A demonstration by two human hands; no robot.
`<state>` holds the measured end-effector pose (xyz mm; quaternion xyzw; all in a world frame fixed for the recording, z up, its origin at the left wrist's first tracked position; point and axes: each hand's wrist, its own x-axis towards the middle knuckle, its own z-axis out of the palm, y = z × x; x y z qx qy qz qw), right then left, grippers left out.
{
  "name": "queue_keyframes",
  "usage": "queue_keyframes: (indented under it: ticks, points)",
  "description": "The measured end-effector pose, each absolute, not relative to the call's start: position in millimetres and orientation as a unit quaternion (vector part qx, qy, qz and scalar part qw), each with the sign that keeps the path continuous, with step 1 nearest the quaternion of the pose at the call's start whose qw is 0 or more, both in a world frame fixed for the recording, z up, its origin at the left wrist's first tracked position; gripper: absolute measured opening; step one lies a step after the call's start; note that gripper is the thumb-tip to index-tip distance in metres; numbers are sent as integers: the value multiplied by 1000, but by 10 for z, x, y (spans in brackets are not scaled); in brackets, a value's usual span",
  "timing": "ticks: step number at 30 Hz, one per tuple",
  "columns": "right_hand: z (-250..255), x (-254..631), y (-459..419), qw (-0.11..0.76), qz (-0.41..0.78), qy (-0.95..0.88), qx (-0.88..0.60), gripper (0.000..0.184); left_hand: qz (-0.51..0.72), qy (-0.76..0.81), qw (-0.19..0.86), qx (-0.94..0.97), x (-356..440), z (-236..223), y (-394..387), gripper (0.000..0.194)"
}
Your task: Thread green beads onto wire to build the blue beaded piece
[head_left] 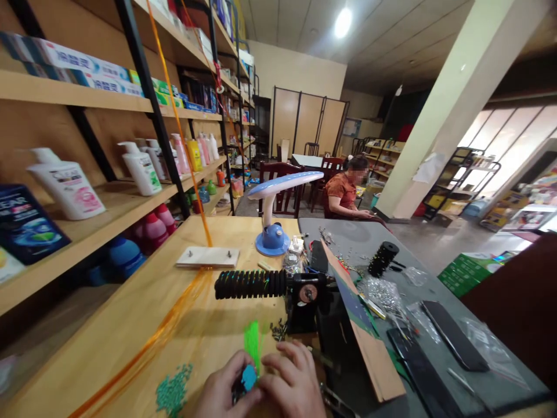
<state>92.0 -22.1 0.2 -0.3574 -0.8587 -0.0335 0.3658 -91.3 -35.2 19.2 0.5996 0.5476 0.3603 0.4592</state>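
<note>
At the bottom centre of the frame, on the wooden desk (130, 313), we pinch a small blue piece (249, 377) between our left hand (221, 392) and right hand (289, 383), both grips pressed together, fitting bright green strands (252, 342) that next need steady threading

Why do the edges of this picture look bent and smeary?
Head view: wide lens bows the shelves and pillar; the left hand and right hand at the bottom edge are motion-blurred; the ceiling lamp glares white; centre stays sharper.
</note>
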Motion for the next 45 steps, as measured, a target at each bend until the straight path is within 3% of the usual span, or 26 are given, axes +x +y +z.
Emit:
queue_keyframes:
  ticks: [3, 6, 10, 20, 26, 36, 45]
  points:
    - [-11, 945, -210, 343, 10, -875, -342, 20, 352, 539, 480, 595, -907, 261, -338, 28]
    - [28, 927, -214, 372, 47, -859, -349, 22, 355, 539, 505, 573, -907, 323, -344, 18]
    - [112, 914, -228, 431, 102, -812, -380, 21, 353, 538, 492, 587, -941, 344, -395, 17]
    - [159, 871, -258, 452, 179, -787, -379, 19, 367, 516, 412, 656, -976, 283, -425, 16]
    - [146, 849, -264, 443, 178, -798, -368, 29, 408, 516, 481, 579, -950, 296, -400, 27]
    - [88, 780, -251, 443, 197, -788, -379, 19, 421, 514, 541, 516, -981, 243, -375, 44]
    - [-5, 700, -217, 408, 230, -783, -409, 11, 419, 530, 405, 616, -1029, 182, -360, 22]
